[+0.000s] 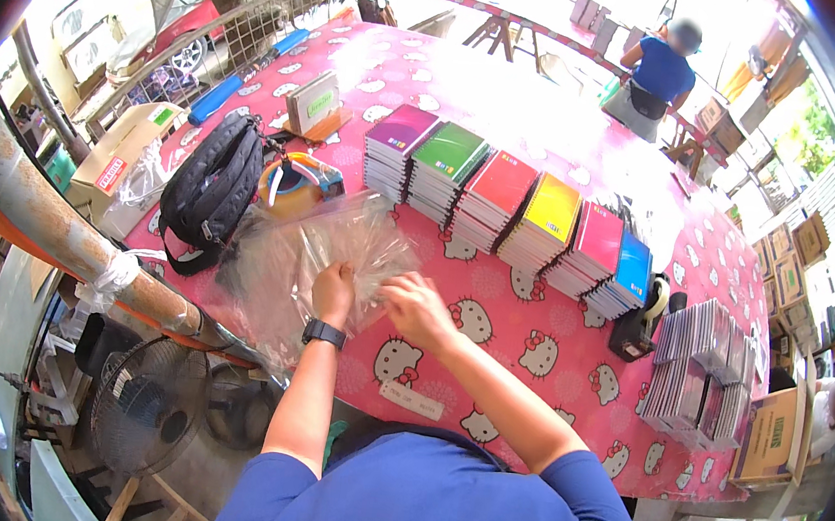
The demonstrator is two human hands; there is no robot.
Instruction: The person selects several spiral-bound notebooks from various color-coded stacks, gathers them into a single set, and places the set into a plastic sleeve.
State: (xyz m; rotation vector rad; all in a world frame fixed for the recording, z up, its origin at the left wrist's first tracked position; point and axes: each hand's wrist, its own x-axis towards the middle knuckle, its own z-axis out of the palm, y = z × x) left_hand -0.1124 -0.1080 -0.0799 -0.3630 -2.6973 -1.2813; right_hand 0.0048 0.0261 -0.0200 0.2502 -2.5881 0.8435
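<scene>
Clear plastic bags [287,258] lie in a loose, shiny pile on the pink tablecloth in front of me. My left hand [334,293], with a dark watch on its wrist, is closed on the plastic in the middle of the pile. At the right edge of the bags, my right hand [415,309] has its fingers bent together on the film. Just beyond stand stacks of spiral notebooks in a row: purple [402,133], green [450,155], red [498,186], yellow [548,209], pinkish red [592,239] and blue [628,269].
A black backpack [212,185] sits left of the bags, near an orange-and-blue pouch [299,187]. A tape dispenser [639,322] and wrapped notebook stacks [692,387] stand to the right. A rusty pole [70,212] crosses the left side. Another person [660,73] sits far off.
</scene>
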